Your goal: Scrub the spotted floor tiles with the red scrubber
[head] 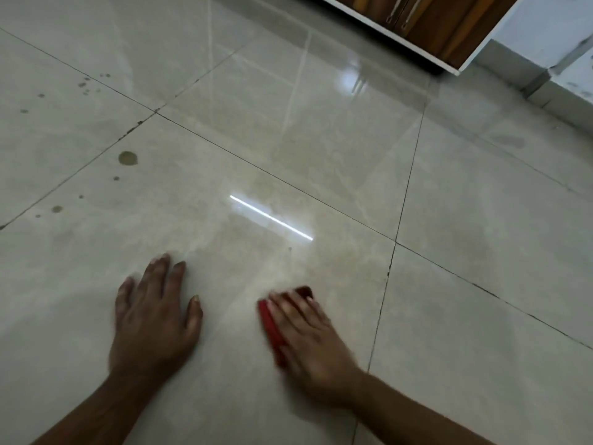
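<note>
Kneeling low over the floor, a person has both hands down on one large glossy tile (224, 284). Seen from the head camera, the left hand (154, 319) lies flat, palm down, fingers spread wide and straight, the thumb angled off to the right; it grips nothing and simply presses on the tile. The right hand (308, 342) sits a little apart to the right, on the same tile, laid over the red scrubber (271, 326). Its fingers are stretched forward and only lightly curved across the top of the scrubber, pinning it to the floor rather than wrapping round it. The scrubber shows as a red strip along the left edge of that hand and a dark red corner past the fingertips; the rest is hidden beneath the palm. That hand and the scrubber are blurred.

Brown spots (127, 158) mark the floor well to the left and farther away than the hands: one big round blot beside a grout line, smaller dots below it, and a scatter of specks on the tile at the far left. The scrubber is nowhere near them. A bright strip of reflected light (271, 217) lies on the tile beyond the hands. At the top right stands a wooden cabinet (442, 24) with a white frame and metal handles.
</note>
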